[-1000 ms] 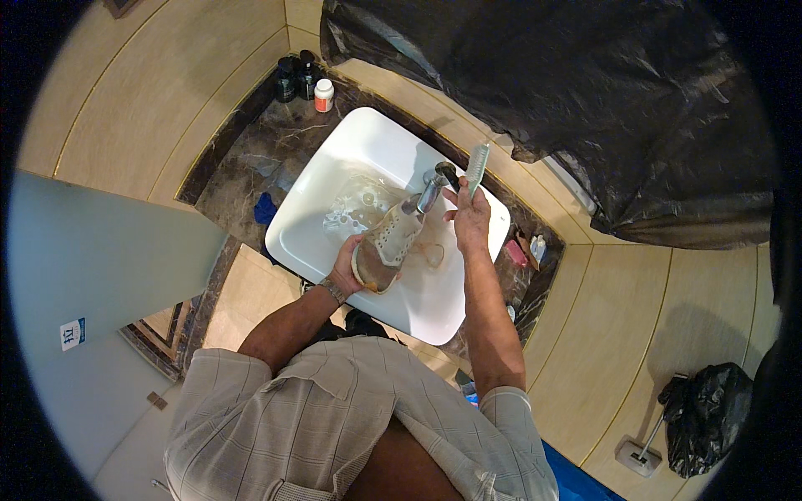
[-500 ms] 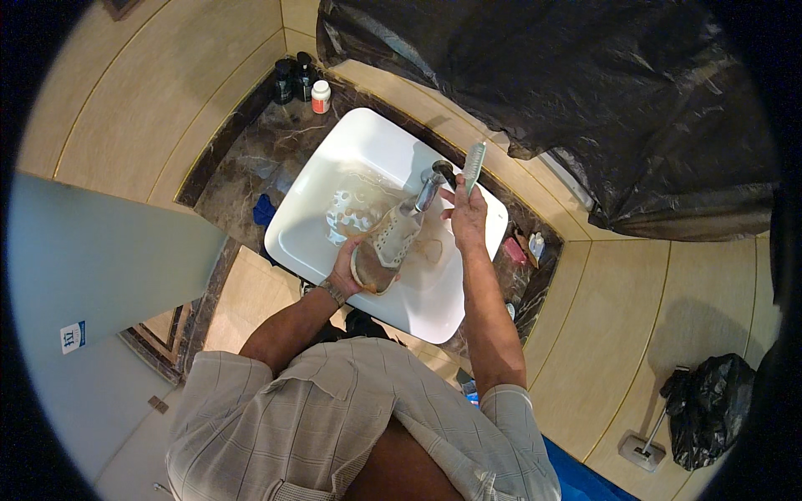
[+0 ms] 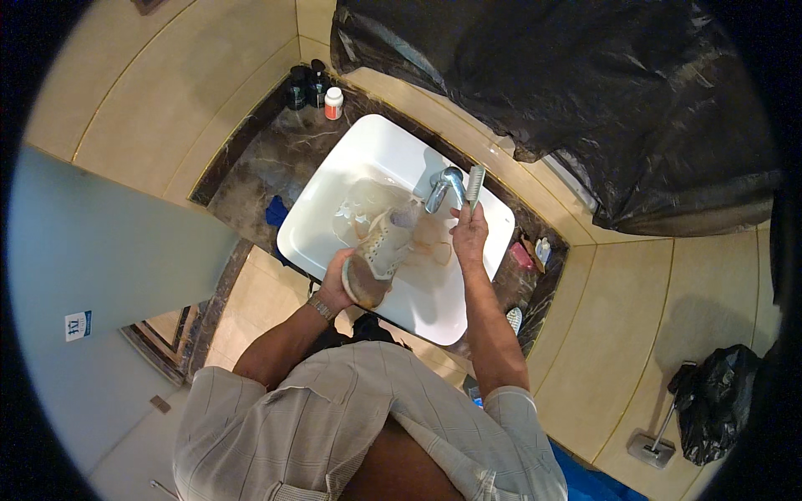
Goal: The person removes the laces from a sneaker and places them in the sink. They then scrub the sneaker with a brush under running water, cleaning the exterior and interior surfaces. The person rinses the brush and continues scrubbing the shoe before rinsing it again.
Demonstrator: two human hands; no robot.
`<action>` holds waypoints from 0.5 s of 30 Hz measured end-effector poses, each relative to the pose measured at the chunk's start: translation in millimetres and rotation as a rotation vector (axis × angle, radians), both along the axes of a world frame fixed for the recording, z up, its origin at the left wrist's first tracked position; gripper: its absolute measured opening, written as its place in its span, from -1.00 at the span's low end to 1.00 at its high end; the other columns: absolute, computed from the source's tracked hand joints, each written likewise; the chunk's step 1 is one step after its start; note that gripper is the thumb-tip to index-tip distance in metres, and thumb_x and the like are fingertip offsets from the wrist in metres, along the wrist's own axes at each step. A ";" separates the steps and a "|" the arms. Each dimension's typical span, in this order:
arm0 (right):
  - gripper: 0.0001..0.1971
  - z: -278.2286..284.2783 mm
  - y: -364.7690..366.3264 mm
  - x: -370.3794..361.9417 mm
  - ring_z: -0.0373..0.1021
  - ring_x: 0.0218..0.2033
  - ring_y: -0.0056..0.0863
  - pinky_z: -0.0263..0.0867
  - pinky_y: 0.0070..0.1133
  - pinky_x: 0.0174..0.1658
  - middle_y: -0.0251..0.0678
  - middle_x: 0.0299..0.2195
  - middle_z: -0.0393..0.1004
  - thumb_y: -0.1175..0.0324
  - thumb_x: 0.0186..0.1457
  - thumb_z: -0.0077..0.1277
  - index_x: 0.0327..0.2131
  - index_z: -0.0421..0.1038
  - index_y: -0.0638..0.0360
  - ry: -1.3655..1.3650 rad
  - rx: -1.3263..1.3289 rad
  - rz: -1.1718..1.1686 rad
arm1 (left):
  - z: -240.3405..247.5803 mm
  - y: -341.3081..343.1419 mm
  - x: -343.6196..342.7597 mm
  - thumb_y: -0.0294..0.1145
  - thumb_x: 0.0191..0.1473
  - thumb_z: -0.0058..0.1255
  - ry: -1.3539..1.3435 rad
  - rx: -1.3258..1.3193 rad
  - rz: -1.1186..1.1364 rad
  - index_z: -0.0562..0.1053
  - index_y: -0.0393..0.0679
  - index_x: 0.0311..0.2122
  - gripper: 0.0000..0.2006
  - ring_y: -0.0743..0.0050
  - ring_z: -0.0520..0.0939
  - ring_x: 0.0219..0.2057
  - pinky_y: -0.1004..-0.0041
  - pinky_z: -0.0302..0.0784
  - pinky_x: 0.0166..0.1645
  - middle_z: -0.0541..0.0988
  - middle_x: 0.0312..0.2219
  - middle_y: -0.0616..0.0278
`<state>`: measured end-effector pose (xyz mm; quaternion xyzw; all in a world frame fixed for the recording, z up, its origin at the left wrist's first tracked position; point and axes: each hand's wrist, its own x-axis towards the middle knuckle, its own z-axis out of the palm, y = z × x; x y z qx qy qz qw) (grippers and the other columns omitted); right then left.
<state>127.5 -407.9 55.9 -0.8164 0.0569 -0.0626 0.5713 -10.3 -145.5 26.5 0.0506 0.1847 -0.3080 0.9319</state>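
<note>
My left hand (image 3: 337, 284) grips a wet, light-coloured shoe (image 3: 388, 252) with a perforated side by its toe end. The shoe is tilted over the white washbasin (image 3: 309, 242), its opening toward the tap. Murky, brownish water (image 3: 355, 213) with bubbles lies in the basin. In my right hand (image 3: 471, 238) is a pale green brush (image 3: 475, 185), held upright with its bristles showing. That hand is just right of the chrome tap (image 3: 446, 189). Whether water runs from the spout, I cannot tell.
Dark bottles (image 3: 307, 85) and a white-and-orange jar (image 3: 333, 103) stand on the marble counter (image 3: 251, 159) at the back left. A pink soap-like bar (image 3: 522, 255) and a white scrub brush (image 3: 514, 319) lie right of the basin. Black plastic sheeting (image 3: 551, 92) covers the wall behind.
My right hand has come down and away from the tap with the brush, leaving the tap in fuller view. The shoe has drawn back a little from the spout.
</note>
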 end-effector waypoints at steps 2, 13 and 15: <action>-0.69 -4.5 -4.5 -8.7 0.57 -0.23 -0.49 0.36 -0.58 -0.44 -0.23 -0.26 0.56 0.27 0.41 -0.16 0.10 0.33 0.20 0.000 0.012 -0.032 | -9.5 10.8 -6.6 -0.04 0.25 -0.25 -0.080 0.007 0.005 0.34 -0.25 0.22 -0.42 -0.11 0.58 0.03 -0.19 0.46 0.17 0.53 0.08 -0.07; -0.66 8.7 -19.1 -47.6 0.53 -0.19 -0.48 0.40 -0.65 -0.50 -0.22 0.07 0.43 0.21 0.45 -0.23 0.11 0.26 0.23 0.063 0.111 -0.112 | 9.8 34.9 61.1 0.09 0.16 -0.17 -0.046 0.061 0.119 0.42 -0.22 0.17 -0.35 -0.06 0.63 -0.05 -0.01 0.54 0.10 0.60 0.00 -0.01; -0.67 3.7 -29.8 -58.7 0.54 -0.20 -0.48 0.40 -0.65 -0.50 -0.19 0.07 0.45 0.25 0.44 -0.23 0.13 0.25 0.23 0.063 0.124 -0.134 | 5.8 39.7 70.1 0.09 0.14 -0.12 -0.163 -0.027 0.085 0.36 -0.18 0.24 -0.32 -0.06 0.54 0.10 -0.03 0.43 0.21 0.52 0.12 -0.02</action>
